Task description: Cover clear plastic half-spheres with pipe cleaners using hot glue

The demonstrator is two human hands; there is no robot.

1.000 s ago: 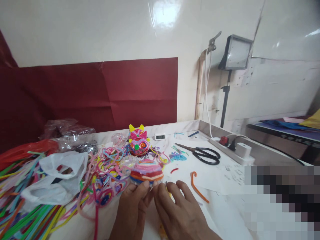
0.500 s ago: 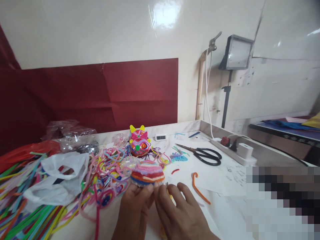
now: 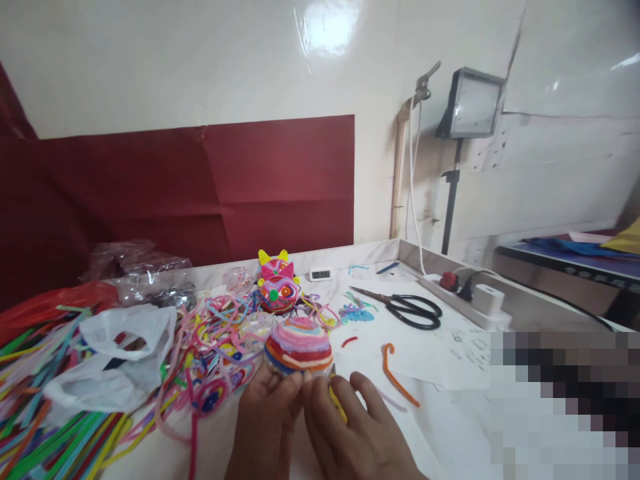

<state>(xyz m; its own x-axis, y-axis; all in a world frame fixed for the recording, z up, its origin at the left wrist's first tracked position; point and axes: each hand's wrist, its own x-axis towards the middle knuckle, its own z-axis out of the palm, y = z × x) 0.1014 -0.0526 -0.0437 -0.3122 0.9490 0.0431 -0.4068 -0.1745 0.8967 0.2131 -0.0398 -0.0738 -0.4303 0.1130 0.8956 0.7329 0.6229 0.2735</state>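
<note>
Multicolour-striped rounded craft piece (image 3: 300,347) is best kept steady, pinched by the left hand (image 3: 267,408), with a yellow-handled tool (image 3: 338,403) clasped in the right hand (image 3: 354,428).

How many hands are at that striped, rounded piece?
2: the left hand holds the near edge of the striped piece; the right hand, beside it, grips something yellow. Some fingertips are hidden.

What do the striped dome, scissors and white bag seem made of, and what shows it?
Striped dome: soft, matte fibre, perhaps pipe cleaners, judging by the fuzzy-looking coloured rows.
Scissors: probably metal toward the grey tip; the smooth black loops could be metal or plastic.
White bag: likely thin plastic, crinkled and slightly translucent.
</note>
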